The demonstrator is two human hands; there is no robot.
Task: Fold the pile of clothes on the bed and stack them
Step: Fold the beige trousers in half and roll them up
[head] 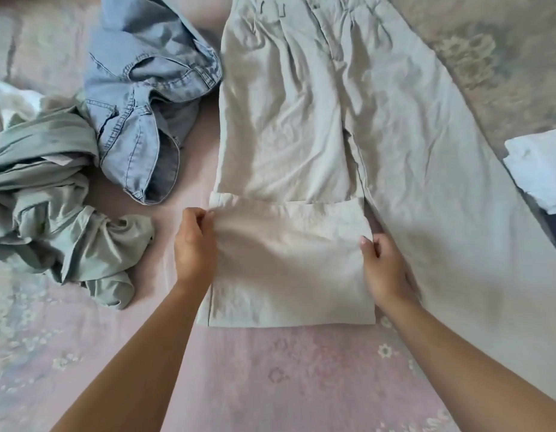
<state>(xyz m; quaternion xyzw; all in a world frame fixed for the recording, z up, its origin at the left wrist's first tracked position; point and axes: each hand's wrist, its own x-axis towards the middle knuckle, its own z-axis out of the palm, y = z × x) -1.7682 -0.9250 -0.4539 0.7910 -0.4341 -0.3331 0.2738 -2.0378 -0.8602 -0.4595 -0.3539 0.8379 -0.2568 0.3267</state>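
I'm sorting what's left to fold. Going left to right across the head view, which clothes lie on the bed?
Crumpled green garment → blue denim garment → beige trousers, one leg folded up, gripped by the left hand and right hand → folded white clothes.

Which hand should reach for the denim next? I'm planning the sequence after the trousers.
Probably the left hand: the crumpled denim garment lies on its side. The right hand is across the beige trousers.
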